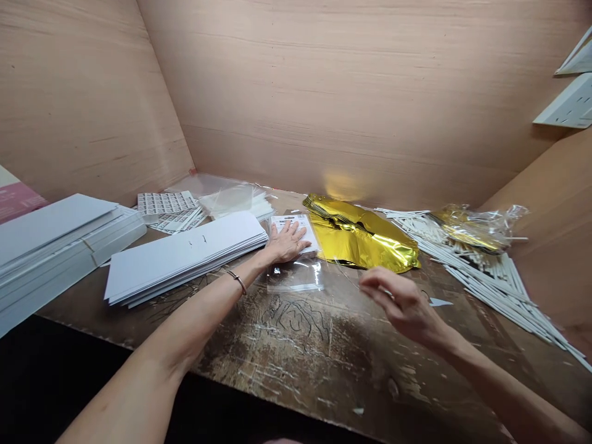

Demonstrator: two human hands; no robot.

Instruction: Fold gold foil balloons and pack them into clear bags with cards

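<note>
On the table [296, 364], the packet [296, 277] lies under the left hand [289, 242], between the cards [194, 253] to its left and the foil [365, 237] to its right. Behind the cards are the labels [169, 205], with the sleeves [235, 200] to their right; the stack [50, 234] is farthest left. Right of the foil lie the sticks [485, 280], a bag [476, 228] on them. The right hand [395, 299] is before the foil.

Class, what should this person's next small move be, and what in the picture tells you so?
Perhaps the right hand should set aside the thin strand it seems to pinch, freeing itself for the clear plastic lying nearer the person; the left hand lies flat on the printed card.
</note>
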